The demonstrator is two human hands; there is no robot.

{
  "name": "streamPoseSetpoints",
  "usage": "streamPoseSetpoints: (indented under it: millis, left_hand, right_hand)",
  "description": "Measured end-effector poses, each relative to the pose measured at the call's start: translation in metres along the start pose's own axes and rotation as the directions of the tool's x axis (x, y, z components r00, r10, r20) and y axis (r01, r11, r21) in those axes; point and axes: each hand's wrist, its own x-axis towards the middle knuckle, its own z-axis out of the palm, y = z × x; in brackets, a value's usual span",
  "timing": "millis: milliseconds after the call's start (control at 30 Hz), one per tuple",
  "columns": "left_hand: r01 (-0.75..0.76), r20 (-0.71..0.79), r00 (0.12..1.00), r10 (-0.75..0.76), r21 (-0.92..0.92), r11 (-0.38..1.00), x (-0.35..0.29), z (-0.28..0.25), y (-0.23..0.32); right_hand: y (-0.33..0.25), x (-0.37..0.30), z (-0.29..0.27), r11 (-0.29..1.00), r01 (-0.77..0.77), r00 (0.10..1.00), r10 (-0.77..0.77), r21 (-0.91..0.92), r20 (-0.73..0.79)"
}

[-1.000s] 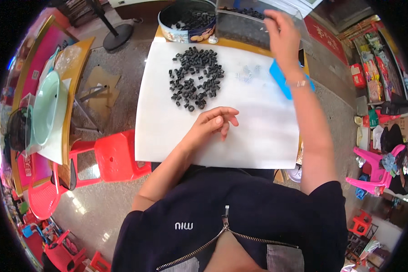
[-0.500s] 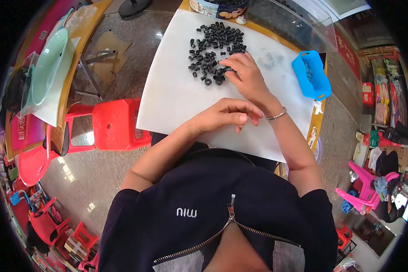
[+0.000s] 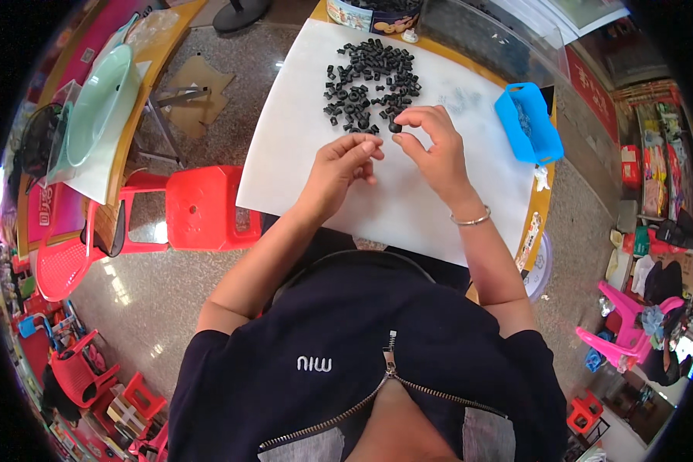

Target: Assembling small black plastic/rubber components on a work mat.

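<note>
A loose heap of small black ring-shaped parts [image 3: 362, 85] lies on the white tabletop [image 3: 285, 154]. My right hand [image 3: 439, 150] is just beside the near right side of the heap. Between its thumb and index finger it pinches one small black rounded part [image 3: 395, 126]. Just left of it my left hand [image 3: 339, 169] hovers over the white surface, thumb and index finger pressed together. Whatever those fingertips hold, if anything, is too small or hidden to make out. The two hands are close together but not touching.
To the right stands a blue plastic basket [image 3: 531, 138] with small clear pieces inside. A round tin [image 3: 377, 19] with dark contents and a clear plastic box [image 3: 477, 46] line the far edge. Small clear bits [image 3: 463, 98] lie near the basket. A red stool [image 3: 204, 208] stands left.
My right hand has drawn back from the heap with a black part in its fingertips. The left hand has risen toward it, its thumb and index finger now pressed together.
</note>
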Motion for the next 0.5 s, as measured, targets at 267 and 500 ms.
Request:
streamPoseSetpoints:
  millis: [267, 500]
  left_hand:
    - [-0.113, 0.049, 0.992, 0.118, -0.088, 0.99, 0.0, 0.023, -0.015]
    - [0.048, 0.129, 0.992, -0.007, -0.316, 0.947, -0.012, 0.025, -0.019]
  right_hand:
    - [-0.031, -0.034, 0.002, 0.997, 0.005, 0.995, -0.012, -0.073, -0.099]
    - [-0.041, -0.051, -0.002, 0.972, -0.175, 0.972, 0.196, 0.157, -0.131]
